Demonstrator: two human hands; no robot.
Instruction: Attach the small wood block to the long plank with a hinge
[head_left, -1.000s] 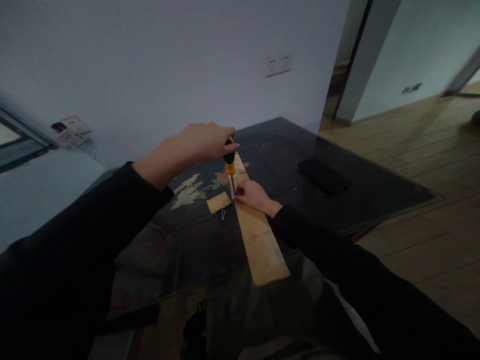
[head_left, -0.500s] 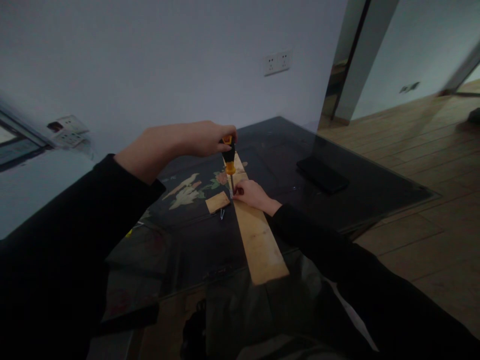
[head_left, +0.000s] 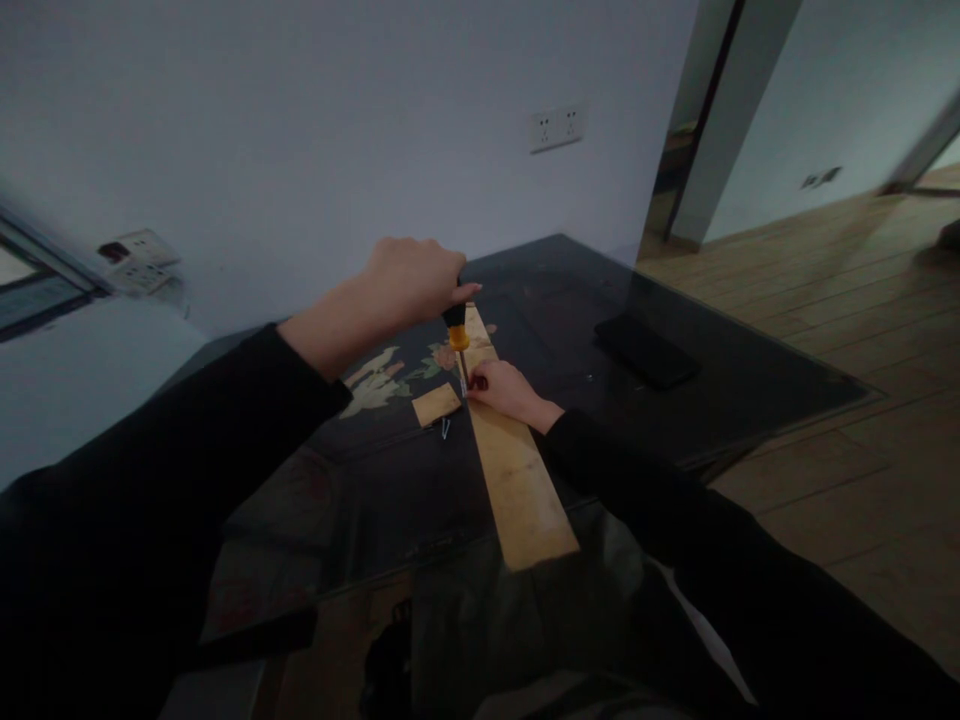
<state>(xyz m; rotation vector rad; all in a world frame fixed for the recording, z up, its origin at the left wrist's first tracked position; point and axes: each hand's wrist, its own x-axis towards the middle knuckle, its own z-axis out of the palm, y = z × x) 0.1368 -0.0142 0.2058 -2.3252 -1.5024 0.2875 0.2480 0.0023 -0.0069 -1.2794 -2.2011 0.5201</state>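
Observation:
My left hand is closed over the top of a screwdriver with a black and orange handle, held upright with its tip down on a long wooden strip. That strip lies on a dark table and runs toward me. My right hand rests on the strip, its fingers pinched at the screwdriver tip, where a small screw may sit but is too small to tell. A small wooden piece lies just left of the strip with a loose screw beside it.
A black phone lies on the table's right part. The table top carries a painted flower pattern. A white wall with sockets stands behind, and a wooden floor spreads to the right.
My left hand has turned on the screwdriver handle, wrist swinging back and forth. The right hand and the strip have stayed in place.

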